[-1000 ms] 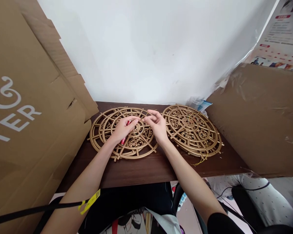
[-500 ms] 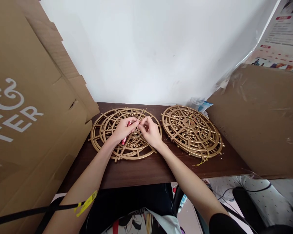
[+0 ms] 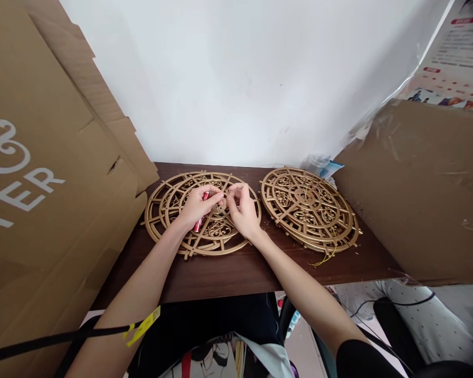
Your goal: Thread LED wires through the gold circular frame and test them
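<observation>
The left hand (image 3: 195,207) closes its grip round a small red cylinder (image 3: 197,226) over the hub of a gold openwork disc (image 3: 161,210), which lies flat on the table (image 3: 236,273), likely for steadiness. The right hand (image 3: 244,212) meets it there fingertip to fingertip, grip pinched tight on something too fine to tell. A second gold disc (image 3: 309,210) lies just beside, a yellow wire (image 3: 324,259) at its near edge

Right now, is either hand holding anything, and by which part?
Left hand holds a red tube around its middle, both ends showing. Right hand pinches something too thin to tell.
</observation>
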Demonstrator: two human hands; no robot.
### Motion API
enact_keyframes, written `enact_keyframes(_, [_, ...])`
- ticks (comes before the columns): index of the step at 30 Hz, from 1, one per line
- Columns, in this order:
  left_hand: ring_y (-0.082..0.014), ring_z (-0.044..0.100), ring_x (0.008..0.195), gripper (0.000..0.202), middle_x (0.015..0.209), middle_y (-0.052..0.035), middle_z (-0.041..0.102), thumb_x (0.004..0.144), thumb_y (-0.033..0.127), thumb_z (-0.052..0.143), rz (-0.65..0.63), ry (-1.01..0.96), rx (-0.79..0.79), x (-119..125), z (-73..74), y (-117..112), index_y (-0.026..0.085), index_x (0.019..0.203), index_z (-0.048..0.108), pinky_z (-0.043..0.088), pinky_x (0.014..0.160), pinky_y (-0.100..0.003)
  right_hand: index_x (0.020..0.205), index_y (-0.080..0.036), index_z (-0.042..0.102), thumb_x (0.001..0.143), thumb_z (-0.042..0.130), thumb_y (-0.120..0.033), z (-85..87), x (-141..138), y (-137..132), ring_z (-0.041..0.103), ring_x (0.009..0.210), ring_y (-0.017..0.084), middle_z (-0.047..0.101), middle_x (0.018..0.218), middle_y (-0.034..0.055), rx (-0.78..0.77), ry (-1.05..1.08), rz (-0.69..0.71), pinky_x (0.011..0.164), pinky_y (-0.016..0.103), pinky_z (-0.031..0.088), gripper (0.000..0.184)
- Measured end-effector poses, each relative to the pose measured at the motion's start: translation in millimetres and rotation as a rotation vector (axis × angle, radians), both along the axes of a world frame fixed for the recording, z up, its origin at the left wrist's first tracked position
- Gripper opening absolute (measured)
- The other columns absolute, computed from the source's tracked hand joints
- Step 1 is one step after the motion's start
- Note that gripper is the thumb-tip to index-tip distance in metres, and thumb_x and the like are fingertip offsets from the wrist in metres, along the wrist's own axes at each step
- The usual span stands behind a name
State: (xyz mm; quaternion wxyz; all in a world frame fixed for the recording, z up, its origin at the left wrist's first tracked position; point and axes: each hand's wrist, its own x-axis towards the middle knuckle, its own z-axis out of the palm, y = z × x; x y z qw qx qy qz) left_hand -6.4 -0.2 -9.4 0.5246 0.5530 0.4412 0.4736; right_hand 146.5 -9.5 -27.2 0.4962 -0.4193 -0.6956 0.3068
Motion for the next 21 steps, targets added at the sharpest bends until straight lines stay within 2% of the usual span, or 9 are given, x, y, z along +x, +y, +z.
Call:
enact_keyframes(6, [-0.0036,0.037,0.041,0.028,0.072,-0.0063,0.071,0.071,0.036,0.076,0.021,0.016,-0.015,0,-0.1,0,0.014,0.083,0.065,0.024,0.038,-0.018,0.106,-0.023,0.042,0.090,0.048,-0.024,2.3,2,3,0.050,0.061,0.012,0.054,0.074,-0.0037,-0.004,0.094,-0.111,0.061,0.026,0.037,0.017])
enact_keyframes(15, [-0.0026,0.033,0.041,0.025,0.070,-0.0047,0.070,0.073,0.036,0.073,0.013,0.052,-0.021,-1,-0.2,-1,0.014,0.080,0.064,0.022,0.038,-0.017,0.101,-0.024,0.043,0.088,0.049,-0.024,-3.9,5,12,0.054,0.062,0.012,0.056,0.073,-0.0046,-0.018,0.216,-0.189,0.059,0.025,0.041,0.014])
enact_keyframes(21, [-0.0033,0.036,0.042,0.026,0.069,-0.0050,0.069,0.072,0.036,0.074,0.025,0.065,-0.022,-1,0.6,-1,0.014,0.082,0.065,0.024,0.039,-0.017,0.098,-0.024,0.043,0.088,0.050,-0.025,-5.0,8,18,0.053,0.060,0.011,0.054,0.070,-0.0054,-0.051,0.362,-0.208,0.055,0.023,0.041,0.012])
